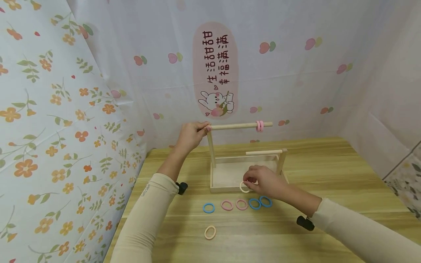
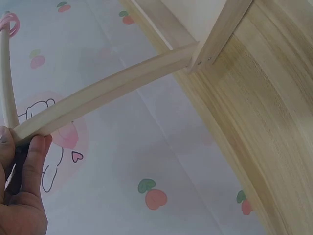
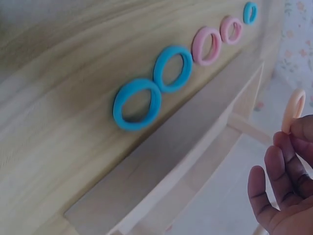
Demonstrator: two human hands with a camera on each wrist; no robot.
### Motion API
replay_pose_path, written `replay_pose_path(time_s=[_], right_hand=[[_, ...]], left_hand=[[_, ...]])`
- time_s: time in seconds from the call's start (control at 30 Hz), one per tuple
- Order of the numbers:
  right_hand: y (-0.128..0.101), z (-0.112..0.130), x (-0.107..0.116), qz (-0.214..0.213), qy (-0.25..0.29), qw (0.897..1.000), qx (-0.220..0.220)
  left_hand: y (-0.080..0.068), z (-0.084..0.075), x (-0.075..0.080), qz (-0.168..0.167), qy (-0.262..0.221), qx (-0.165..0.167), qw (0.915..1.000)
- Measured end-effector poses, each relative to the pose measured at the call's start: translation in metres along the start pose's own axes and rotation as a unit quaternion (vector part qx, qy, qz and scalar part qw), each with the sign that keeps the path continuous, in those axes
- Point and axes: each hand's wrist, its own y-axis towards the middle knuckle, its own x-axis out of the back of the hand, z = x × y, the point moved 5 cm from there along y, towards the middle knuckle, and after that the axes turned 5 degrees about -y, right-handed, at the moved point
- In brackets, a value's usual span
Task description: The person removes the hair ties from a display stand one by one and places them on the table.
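The right hand [image 1: 266,181] partly hides a cream hair ring [image 1: 244,187], a thin pale loop, pinched in its fingertips above the front edge of the wooden rack's tray [image 1: 227,188]. The left hand [image 1: 190,134] grips the left end of the top rod [image 1: 233,126], fingers curled round it.

Wooden table [image 1: 329,219] bearing a row of loose rings: blue ring [image 1: 208,208], two pink rings [image 1: 234,205], two touching blue rings [image 1: 260,202]; floral and cherry-print cloth backdrop [image 1: 65,109] behind.
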Motion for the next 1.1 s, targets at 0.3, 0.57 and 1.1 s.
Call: replay_pose_path(time_s=[0.3, 0.57, 1.1], right_hand=[[0.002, 0.017, -0.011, 0.022, 0.026, 0.999, 0.019], [0.000, 0.030, -0.032, 0.052, 0.026, 0.998, 0.040], [-0.011, 0.052, -0.069, 0.083, 0.015, 0.993, 0.078]], left_hand=[[0.001, 0.000, -0.002, 0.001, -0.010, 0.001, 0.9999], [0.001, -0.001, -0.003, 0.008, -0.020, 0.014, 0.9997], [0.002, 0.001, -0.003, 0.006, -0.013, 0.011, 0.9998]])
